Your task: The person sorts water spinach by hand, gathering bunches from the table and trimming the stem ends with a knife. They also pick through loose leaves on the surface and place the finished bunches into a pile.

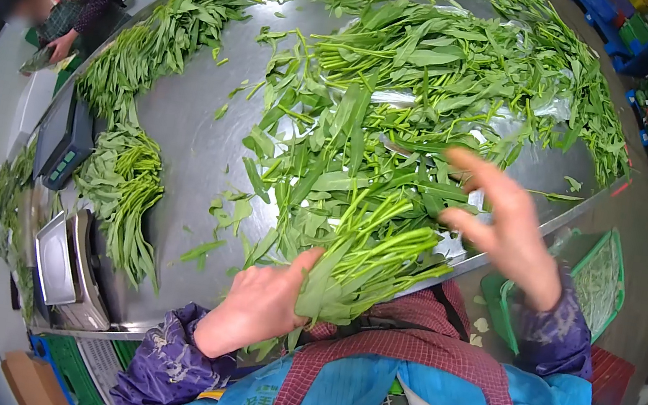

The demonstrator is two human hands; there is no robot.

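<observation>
A steel worktop (pixel 183 129) strewn with leafy greens fills the view. The left hand (pixel 257 306) is clenched round one end of a bunch (pixel 370 261) at the near edge, a grip that probably keeps the stalks parallel and together. The right hand (pixel 506 231) hovers just beside it, fingers spread and holding nothing, over the loose pile (pixel 412 72). Neater heaps (pixel 119 187) lie to the left, near a scale (pixel 59 267).
</observation>
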